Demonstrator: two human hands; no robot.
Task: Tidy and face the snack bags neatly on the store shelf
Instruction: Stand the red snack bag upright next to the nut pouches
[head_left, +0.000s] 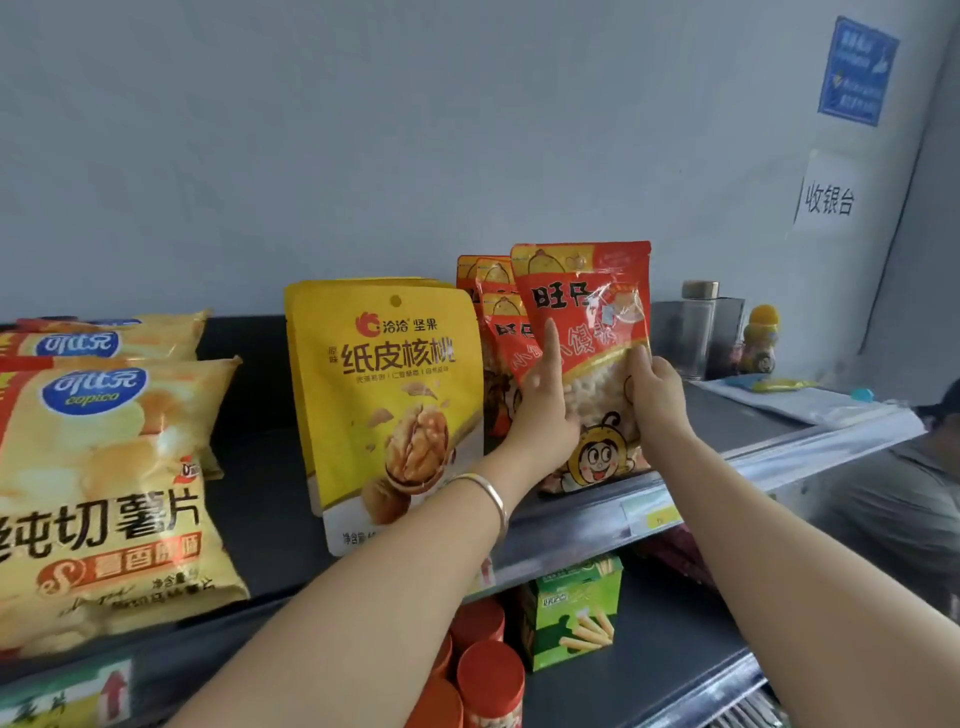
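Observation:
A red snack bag (589, 312) with a cartoon face stands upright at the front of the dark top shelf (254, 467). My left hand (545, 410) grips its left edge, index finger stretched up over the front. My right hand (657, 395) pinches its right edge. Two more red bags (491, 291) stand right behind it. To the left a yellow walnut bag (389, 395) stands upright, facing forward. Yellow potato chip bags (98, 483) lie at the far left, with another (104, 338) behind them.
A clear bottle (698, 332), a small yellow bottle (761, 338) and papers (810, 400) sit on the shelf's right end. Below are a green biscuit box (574, 613) and red-lidded cans (488, 675). A person (909, 488) is at the right, beyond the shelf.

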